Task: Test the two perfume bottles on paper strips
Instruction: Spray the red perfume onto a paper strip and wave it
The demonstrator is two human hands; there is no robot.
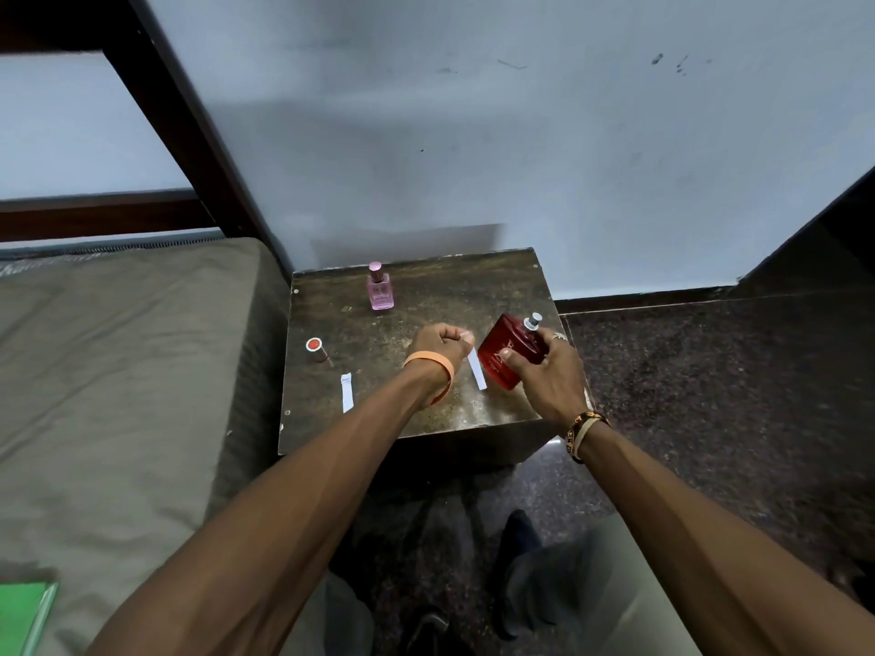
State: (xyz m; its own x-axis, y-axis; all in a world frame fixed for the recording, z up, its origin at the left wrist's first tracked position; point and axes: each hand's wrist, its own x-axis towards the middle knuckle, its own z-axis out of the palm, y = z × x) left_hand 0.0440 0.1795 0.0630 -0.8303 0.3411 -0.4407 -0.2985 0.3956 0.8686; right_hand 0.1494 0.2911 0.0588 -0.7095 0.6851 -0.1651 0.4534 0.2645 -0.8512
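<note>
Head view: left hand point(438, 345) pinches a paper strip point(477, 374) just beside the red bottle point(509, 355), which the right hand point(551, 378) grips tilted, seemingly readying a spray; pink bottle point(379, 288) stands behind.

Pale blue-grey wall point(521, 111) with scuff marks, dark skirting point(639, 303) at its base, dark speckled stone floor point(710, 395), small worn brown counter point(450, 286) against wall, bed point(118, 371) with olive sheet at left, dark wooden bedpost point(189, 125).
</note>
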